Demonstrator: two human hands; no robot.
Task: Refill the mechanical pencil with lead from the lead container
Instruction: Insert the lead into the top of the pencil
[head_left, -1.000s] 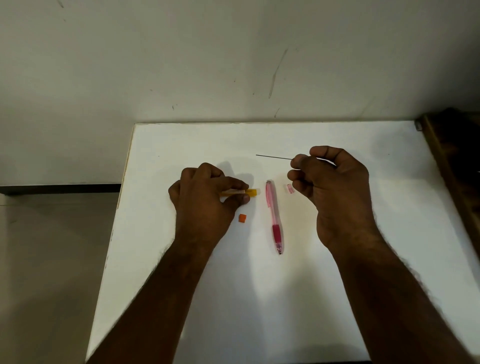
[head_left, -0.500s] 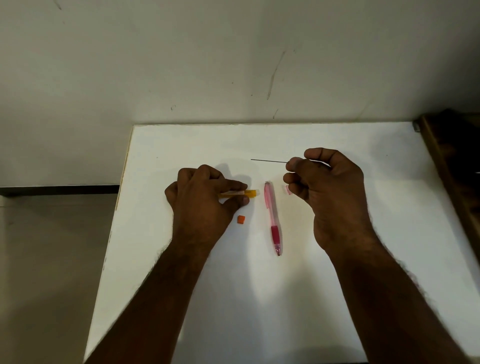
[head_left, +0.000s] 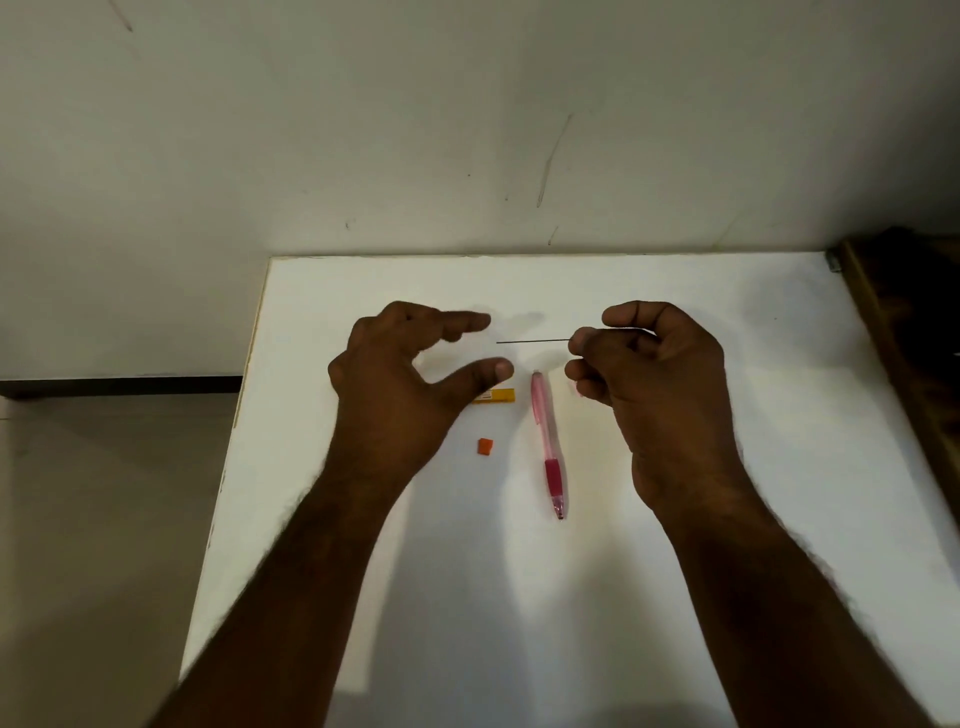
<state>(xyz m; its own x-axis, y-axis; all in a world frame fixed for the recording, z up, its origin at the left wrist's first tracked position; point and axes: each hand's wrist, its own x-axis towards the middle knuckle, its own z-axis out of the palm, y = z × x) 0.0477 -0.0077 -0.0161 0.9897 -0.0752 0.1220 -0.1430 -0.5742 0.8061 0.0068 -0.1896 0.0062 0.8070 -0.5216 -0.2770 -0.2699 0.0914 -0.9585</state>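
Item: pencil refill, lead-transfer step. The right hand (head_left: 654, 384) pinched one thin dark lead (head_left: 532, 342) by its end, held level above the white table (head_left: 675, 597); the left hand (head_left: 400, 384) hovered with its grip spread, empty. The pink mechanical pencil (head_left: 546, 441) lay flat between the hands, its rear apparently uncapped. The yellow lead container (head_left: 500, 396) lay beside it, the orange cap (head_left: 485, 446) nearby. Next requirement, by judgement: lift pencil, thread lead gently into barrel.
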